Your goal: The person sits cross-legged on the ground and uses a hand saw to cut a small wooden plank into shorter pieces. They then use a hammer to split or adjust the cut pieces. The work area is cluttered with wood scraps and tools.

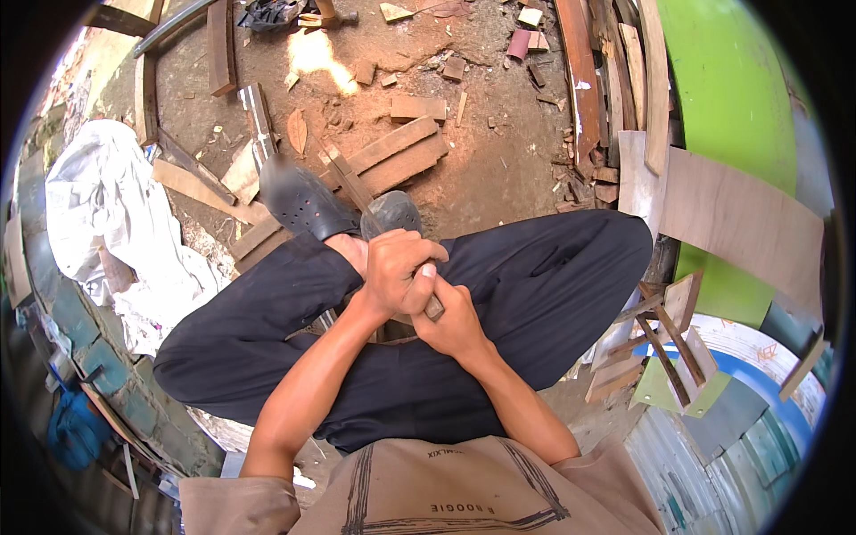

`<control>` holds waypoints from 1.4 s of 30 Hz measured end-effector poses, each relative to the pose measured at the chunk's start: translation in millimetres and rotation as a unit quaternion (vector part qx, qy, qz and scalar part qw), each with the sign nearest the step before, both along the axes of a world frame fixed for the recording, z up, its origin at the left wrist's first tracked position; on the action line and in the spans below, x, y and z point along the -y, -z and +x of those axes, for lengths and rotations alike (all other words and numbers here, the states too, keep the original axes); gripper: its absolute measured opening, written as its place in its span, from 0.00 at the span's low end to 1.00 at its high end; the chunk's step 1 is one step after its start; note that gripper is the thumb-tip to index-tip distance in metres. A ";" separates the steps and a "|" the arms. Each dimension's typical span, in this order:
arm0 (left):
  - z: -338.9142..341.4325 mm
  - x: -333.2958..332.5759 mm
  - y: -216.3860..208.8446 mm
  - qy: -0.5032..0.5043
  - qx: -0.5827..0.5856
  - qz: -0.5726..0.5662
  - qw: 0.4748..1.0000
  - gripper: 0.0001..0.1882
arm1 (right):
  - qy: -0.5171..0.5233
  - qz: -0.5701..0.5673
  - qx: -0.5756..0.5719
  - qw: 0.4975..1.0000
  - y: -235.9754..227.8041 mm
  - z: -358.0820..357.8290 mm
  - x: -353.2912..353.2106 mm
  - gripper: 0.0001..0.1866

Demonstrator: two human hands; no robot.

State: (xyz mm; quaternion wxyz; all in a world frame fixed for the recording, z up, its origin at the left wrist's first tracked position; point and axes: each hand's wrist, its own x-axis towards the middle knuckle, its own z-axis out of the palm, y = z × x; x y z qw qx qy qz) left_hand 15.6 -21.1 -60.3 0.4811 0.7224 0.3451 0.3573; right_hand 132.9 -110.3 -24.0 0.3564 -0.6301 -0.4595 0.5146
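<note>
Both my hands are closed together in front of my crossed legs. My left hand (399, 270) wraps round a wooden stick (349, 182), and my right hand (453, 323) grips it just below, fingers touching the left. The stick's blunt near end sticks out between the hands; its far part slants up and left between my feet, over the ground. Most of its middle is covered by my fingers. A dark perforated clog (299, 198) is on one foot, and a second shoe (392, 212) shows beside the stick.
Short planks (397, 156) lie just beyond my feet, with wood scraps scattered farther off. A white sack (98, 201) is at the left. Long boards (584, 89) lean by a green panel (727, 98) on the right, above a small wooden frame (673, 343).
</note>
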 end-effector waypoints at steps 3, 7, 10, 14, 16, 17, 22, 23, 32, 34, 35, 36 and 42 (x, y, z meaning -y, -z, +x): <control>-16.0 -63.5 47.7 -0.026 -0.053 0.057 0.997 0.17 | -0.014 -0.070 0.027 0.997 53.5 -19.0 -64.1 0.16; -19.6 -76.7 47.8 -0.056 -0.123 -0.037 0.990 0.15 | 0.005 -0.068 -0.014 0.998 71.3 -23.1 -82.8 0.16; -7.3 -70.0 30.9 -0.073 -0.067 -0.113 0.989 0.14 | 0.010 -0.061 -0.008 0.998 36.5 -15.1 -79.3 0.20; 6.3 -22.3 -18.9 -0.028 -0.017 -0.071 0.997 0.06 | -0.027 -0.084 -0.004 0.996 -28.2 10.1 -31.2 0.26; -0.6 -23.0 -22.4 -0.077 0.007 -0.055 0.995 0.06 | -0.003 -0.106 0.006 0.994 -46.4 11.3 -29.7 0.29; -8.4 -27.1 -14.6 -0.168 -0.009 -0.060 0.984 0.08 | -0.019 -0.054 0.020 0.998 -42.3 9.4 -31.4 0.31; -89.0 -59.6 85.0 -0.321 -0.302 -0.040 0.897 0.21 | -0.024 -0.029 0.006 0.999 33.4 -43.2 -100.4 0.33; -95.1 -57.2 89.4 -0.280 -0.337 -0.006 0.899 0.21 | -0.029 0.010 0.008 0.999 39.8 -50.2 -108.1 0.33; -126.6 -25.1 124.7 -0.146 -0.357 0.088 0.918 0.25 | -0.040 -0.101 0.044 0.993 -86.5 -30.6 -27.1 0.35; -126.3 -23.1 128.8 -0.147 -0.341 0.073 0.926 0.24 | -0.039 -0.117 0.042 0.991 -94.3 -32.0 -25.7 0.35; -126.2 -26.7 129.2 -0.146 -0.334 0.071 0.929 0.24 | -0.055 -0.066 0.059 0.995 -72.5 -34.4 -29.8 0.35; -128.4 -30.5 129.7 -0.149 -0.330 0.070 0.929 0.23 | -0.043 -0.037 0.092 0.994 -40.7 -44.9 -41.7 0.35; -128.3 -37.6 127.7 -0.167 -0.308 0.084 0.933 0.17 | -0.013 -0.050 0.037 0.998 37.3 -64.6 -106.1 0.33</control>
